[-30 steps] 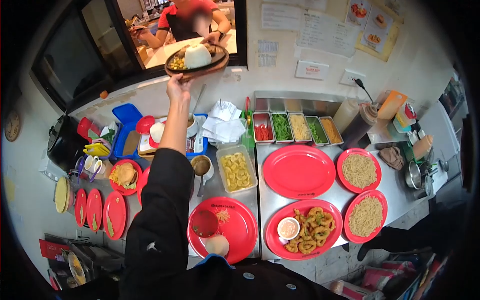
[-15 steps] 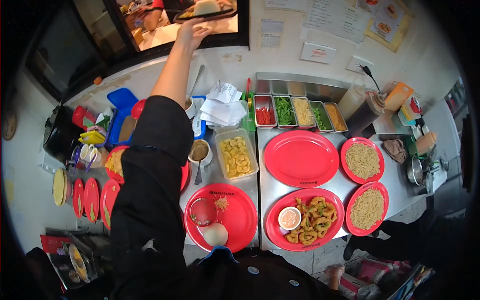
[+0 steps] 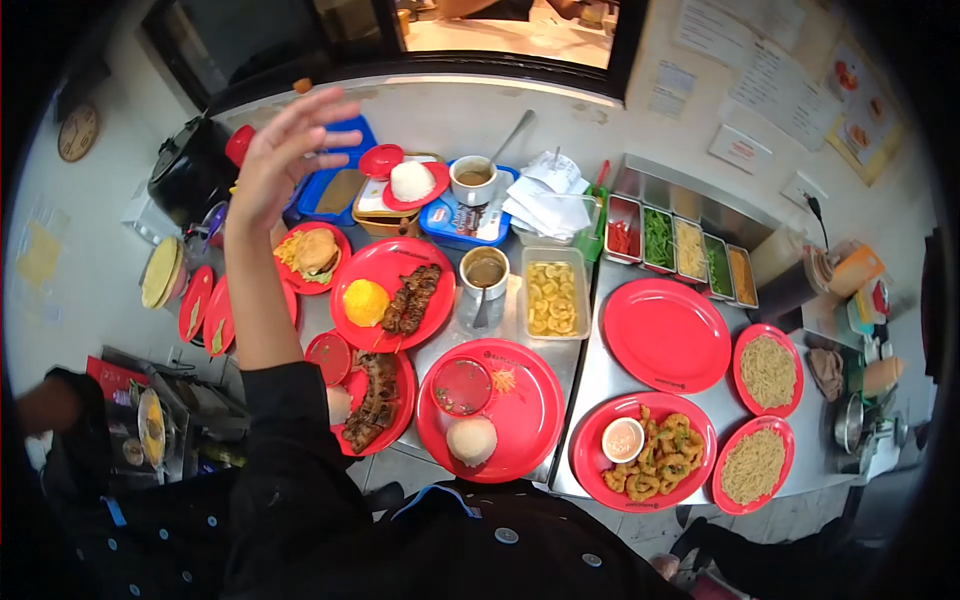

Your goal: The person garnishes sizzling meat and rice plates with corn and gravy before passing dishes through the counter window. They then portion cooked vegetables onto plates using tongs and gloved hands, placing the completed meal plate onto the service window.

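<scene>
My left hand (image 3: 285, 155) is raised above the counter's left part, its fingers spread and nothing in them. Beyond it lies a blue container (image 3: 335, 190). Below and to the right are a burger plate (image 3: 340, 270) and a red plate (image 3: 350, 325) with yellow rice and skewers. Low at the frame's bottom edge, beside the counter, what looks like my right hand (image 3: 665, 566) shows only in part; its fingers are too small and hidden to read. A red plate (image 3: 530, 400) with a red bowl and white rice is right in front of me.
Ribs fill a red plate (image 3: 405, 395). Fried rings (image 3: 665, 460), noodle plates (image 3: 768, 370), an empty red platter (image 3: 667, 335) and topping trays (image 3: 690, 247) are on the right. A serving window (image 3: 510, 45) opens ahead. A co-worker's dark sleeve (image 3: 65, 430) is at the left.
The sizzling plate has passed from my left hand through the window and is out of view. My left hand has drawn back and left. The view has turned left; a co-worker appears there.
</scene>
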`<act>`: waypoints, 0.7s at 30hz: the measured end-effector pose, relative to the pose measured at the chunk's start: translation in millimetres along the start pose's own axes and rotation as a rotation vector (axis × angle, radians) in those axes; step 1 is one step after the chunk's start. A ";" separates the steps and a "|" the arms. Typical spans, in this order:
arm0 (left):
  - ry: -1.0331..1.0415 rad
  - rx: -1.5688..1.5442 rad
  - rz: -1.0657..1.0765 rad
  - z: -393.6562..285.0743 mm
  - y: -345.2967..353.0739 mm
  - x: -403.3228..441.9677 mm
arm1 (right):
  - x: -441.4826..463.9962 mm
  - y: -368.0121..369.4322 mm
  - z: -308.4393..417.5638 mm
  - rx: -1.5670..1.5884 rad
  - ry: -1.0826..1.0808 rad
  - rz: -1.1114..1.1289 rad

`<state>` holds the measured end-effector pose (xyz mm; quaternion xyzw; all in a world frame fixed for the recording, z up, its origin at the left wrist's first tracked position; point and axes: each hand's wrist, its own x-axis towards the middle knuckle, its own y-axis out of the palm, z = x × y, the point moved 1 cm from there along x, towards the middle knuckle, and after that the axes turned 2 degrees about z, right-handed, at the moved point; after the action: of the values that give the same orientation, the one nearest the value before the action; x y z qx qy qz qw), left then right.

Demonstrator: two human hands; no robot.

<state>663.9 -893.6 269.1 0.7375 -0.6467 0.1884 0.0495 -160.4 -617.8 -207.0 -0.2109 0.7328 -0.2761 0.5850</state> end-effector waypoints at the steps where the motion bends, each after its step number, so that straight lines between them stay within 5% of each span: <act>1: 0.004 0.002 -0.015 11.6 -11.5 -10.4 | -0.3 -3.6 2.3 -0.004 -0.016 0.017; 6: -0.448 -0.128 -0.387 135.4 -40.0 -35.0 | -7.2 -30.4 22.7 0.032 -0.053 0.059; 9: -0.517 -0.629 -0.278 258.3 3.7 -13.9 | -14.9 -43.7 39.1 0.081 -0.052 0.007; 12: -0.659 -1.079 -0.562 336.4 49.3 28.7 | -22.8 -49.9 53.8 0.129 -0.043 -0.056; 17: -0.546 -0.977 -1.202 313.7 75.2 58.9 | -25.7 -37.8 68.1 0.145 -0.040 -0.087; 21: -0.576 -0.762 -1.387 304.7 77.1 59.8 | -17.0 -28.1 78.3 0.128 -0.053 -0.073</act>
<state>659.7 -1058.2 -5.1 0.9198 -0.0537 -0.3113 0.2328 -80.7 -640.7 -188.9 -0.2068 0.6900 -0.3377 0.6059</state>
